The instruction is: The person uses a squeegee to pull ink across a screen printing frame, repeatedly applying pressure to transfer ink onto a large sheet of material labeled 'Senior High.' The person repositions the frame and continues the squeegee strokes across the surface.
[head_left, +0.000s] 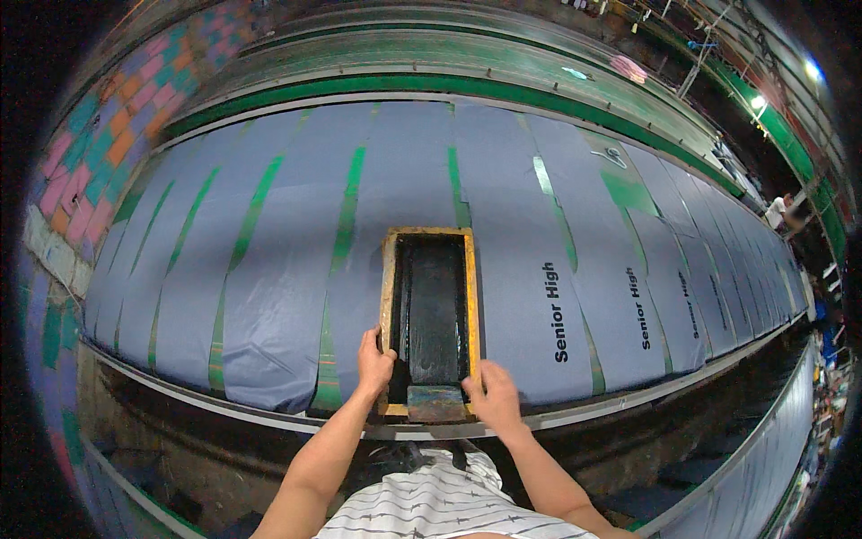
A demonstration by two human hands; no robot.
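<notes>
A screen printing frame (473, 310) with yellow-brown wooden rails lies on the grey-blue fabric, its mesh dark with black ink. Across its near end rests a squeegee (436, 403) with a worn, paint-stained handle. My left hand (375, 364) is closed around the frame's left rail. At the right rail, beside the squeegee's end, my right hand (494, 395) is curled over the wood, slightly blurred. Neither hand has the squeegee in its grip. To the right, fabric pieces (530, 296) bear black lettering; those on the left (278, 314) are plain.
The long printing table has a pale metal edge (593, 414) along my side, with green strips (347, 211) showing between the fabric pieces. Another long green table (404, 54) stands beyond. A painted brick wall (117, 117) bounds the left. Far right, a person (778, 212) is at the table.
</notes>
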